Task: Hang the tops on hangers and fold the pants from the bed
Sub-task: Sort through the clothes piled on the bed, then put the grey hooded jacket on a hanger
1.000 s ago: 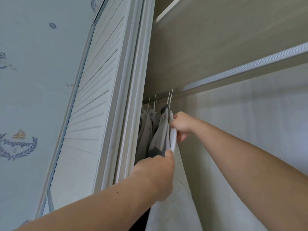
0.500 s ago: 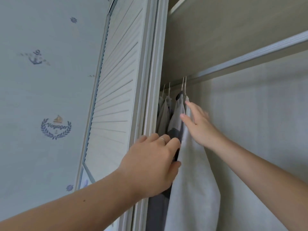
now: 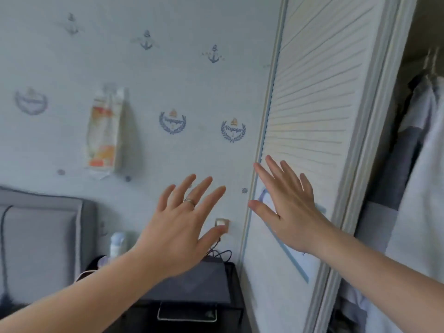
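My left hand (image 3: 182, 224) is spread in the air in front of the wall, fingers straight, holding nothing. My right hand (image 3: 288, 207) is also spread with straight fingers, in front of the white louvred wardrobe door (image 3: 312, 97); whether it touches the door I cannot tell. Inside the wardrobe at the far right hang several tops: a white top (image 3: 425, 188) in front and a grey one (image 3: 398, 159) behind it, on hangers (image 3: 432, 61) at the rail. Both hands are well clear of the hung clothes.
A grey padded headboard (image 3: 40, 234) stands at the lower left. A dark bedside table (image 3: 199, 289) with cables and a small bottle (image 3: 117, 243) sits below my left hand. A packet (image 3: 105, 131) hangs on the wallpapered wall.
Both hands have let go of the white top and pulled out of the wardrobe to the left. The view has swung left and down, showing the wall, headboard and bedside table.
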